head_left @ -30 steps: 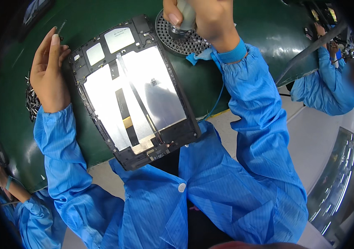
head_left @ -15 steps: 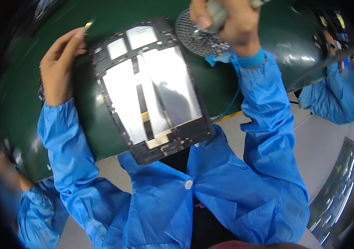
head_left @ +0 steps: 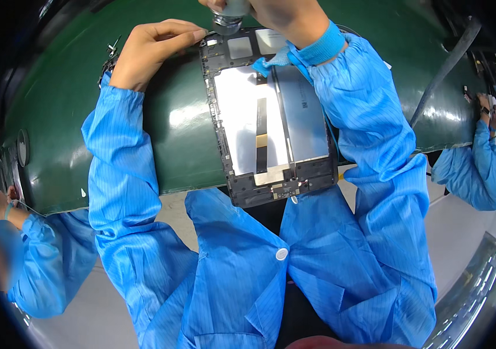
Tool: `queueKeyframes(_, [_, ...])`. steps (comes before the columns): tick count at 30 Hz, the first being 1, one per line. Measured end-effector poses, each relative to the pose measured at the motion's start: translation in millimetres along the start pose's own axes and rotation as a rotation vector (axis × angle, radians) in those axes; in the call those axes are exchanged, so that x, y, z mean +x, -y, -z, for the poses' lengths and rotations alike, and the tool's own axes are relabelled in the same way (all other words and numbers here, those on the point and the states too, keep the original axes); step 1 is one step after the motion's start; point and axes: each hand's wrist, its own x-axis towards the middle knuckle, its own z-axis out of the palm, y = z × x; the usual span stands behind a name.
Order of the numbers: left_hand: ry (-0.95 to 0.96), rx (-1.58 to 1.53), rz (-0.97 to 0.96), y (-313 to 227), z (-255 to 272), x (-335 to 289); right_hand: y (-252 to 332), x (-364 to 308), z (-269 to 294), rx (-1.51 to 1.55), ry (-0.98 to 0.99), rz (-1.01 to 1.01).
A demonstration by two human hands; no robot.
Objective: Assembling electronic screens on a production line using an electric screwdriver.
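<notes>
Tablet: The opened tablet lay inner side up on the green bench, slightly turned, its lower end jutting past the near edge, above the wearer's blue coat.
Open back: The cover was off, so opening appeared done. Silvery plates, a black ribbon and a circuit strip lay bare, seemingly in place; how much work was left could not be judged.
Left hand: The left hand reached to the tablet's upper left corner, thumb and forefinger close together at the tips. Whether they pinched something small could not be told.
Right hand: The right hand, partly cut off by the upper edge of the view, was curled round a tool with a shiny metal nose, near the tablet's top end. Contact between the two was unclear.
Strap: A blue strap circled the right wrist, its tail in front of the tablet's upper part.
Rim: A dark curved rim showed beyond the right cuff, perhaps a dish's; any contents were hidden.
Bits: Loose dark bits were heaped just beyond the left wrist; whether a container held them was unclear.
Neighbours: Blue-sleeved co-workers sat to the left and right.
</notes>
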Motion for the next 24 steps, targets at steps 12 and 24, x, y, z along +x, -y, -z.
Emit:
queueKeyframes(12, [0.03,0.069,-0.054,29,-6,-4,-29,-1,-9,0.025,-0.007,-0.027])
queueKeyframes(24, [0.049,0.089,-0.108,41,2,2,-42,-4,-14,-0.028,0.047,-0.068])
